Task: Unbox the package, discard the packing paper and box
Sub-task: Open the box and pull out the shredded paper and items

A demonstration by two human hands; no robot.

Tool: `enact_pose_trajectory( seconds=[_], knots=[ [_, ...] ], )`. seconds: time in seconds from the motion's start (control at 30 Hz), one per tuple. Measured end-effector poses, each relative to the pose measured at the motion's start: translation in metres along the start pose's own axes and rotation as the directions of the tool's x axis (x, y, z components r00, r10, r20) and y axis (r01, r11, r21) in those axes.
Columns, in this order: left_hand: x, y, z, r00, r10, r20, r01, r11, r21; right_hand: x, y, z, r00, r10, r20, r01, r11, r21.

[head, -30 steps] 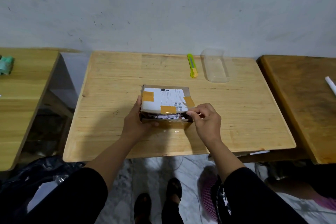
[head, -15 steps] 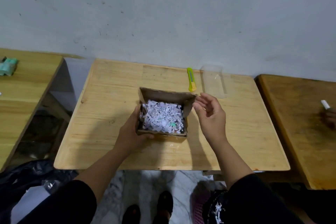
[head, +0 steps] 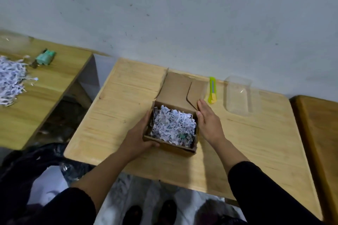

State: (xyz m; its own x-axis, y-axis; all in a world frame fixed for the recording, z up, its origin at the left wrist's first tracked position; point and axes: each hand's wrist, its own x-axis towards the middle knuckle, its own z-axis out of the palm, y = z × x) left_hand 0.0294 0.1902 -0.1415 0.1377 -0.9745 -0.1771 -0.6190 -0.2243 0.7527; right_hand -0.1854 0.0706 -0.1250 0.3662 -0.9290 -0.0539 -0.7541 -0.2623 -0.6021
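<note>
A small brown corrugated cardboard box (head: 170, 147) sits near the middle of the pale, grainy wooden table (head: 247, 142), its matte lid flap (head: 177, 90) folded back toward twelve o'clock. Crinkled white shredded packing paper (head: 172, 125) fills it in a tangled heap. The left hand (head: 140, 138) clasps the box's nine o'clock wall, thumb curled over the near corner. The right hand (head: 209, 120) lies flat, fingers straight, against the three o'clock wall, gripping nothing. At one o'clock lie a slim yellow-green plastic utility knife (head: 212, 89) and a clear rectangular plastic tray (head: 238, 97).
</note>
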Motion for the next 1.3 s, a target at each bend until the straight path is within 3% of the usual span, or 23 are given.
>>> enact_pose_trajectory(
  seconds=[0.2, 0.3, 0.43, 0.57, 0.7, 1.03, 1.3],
  knots=[
    [-0.003, 0.011, -0.011, 0.999, -0.028, 0.038, 0.025, 0.997, 0.067, 0.002, -0.003, 0.005, 0.985, 0.067, 0.16, -0.059, 0.997, -0.053],
    [0.001, 0.02, -0.019, 1.0, -0.003, 0.01, 0.002, 0.997, 0.081, -0.004, -0.009, 0.001, 0.989, 0.024, 0.144, 0.003, 0.984, -0.181],
    [0.012, 0.03, -0.03, 0.998, 0.068, 0.012, -0.069, 0.96, 0.271, -0.016, -0.023, -0.004, 0.991, -0.041, 0.124, 0.078, 0.949, -0.306],
    [0.027, 0.041, -0.035, 0.961, 0.221, 0.165, -0.273, 0.846, 0.458, -0.023, -0.042, -0.005, 0.974, -0.098, 0.203, 0.163, 0.929, -0.333],
    [0.038, 0.051, -0.027, 0.92, 0.193, 0.342, -0.36, 0.764, 0.536, -0.024, -0.055, 0.004, 0.942, -0.07, 0.329, 0.184, 0.927, -0.328],
    [0.054, 0.044, -0.001, 0.883, 0.059, 0.466, -0.316, 0.809, 0.496, -0.017, -0.048, 0.027, 0.913, 0.112, 0.391, 0.024, 0.945, -0.327],
    [0.064, 0.039, 0.014, 0.898, 0.016, 0.44, -0.239, 0.857, 0.457, -0.013, -0.039, 0.044, 0.922, 0.144, 0.359, -0.027, 0.95, -0.311]
  ],
)
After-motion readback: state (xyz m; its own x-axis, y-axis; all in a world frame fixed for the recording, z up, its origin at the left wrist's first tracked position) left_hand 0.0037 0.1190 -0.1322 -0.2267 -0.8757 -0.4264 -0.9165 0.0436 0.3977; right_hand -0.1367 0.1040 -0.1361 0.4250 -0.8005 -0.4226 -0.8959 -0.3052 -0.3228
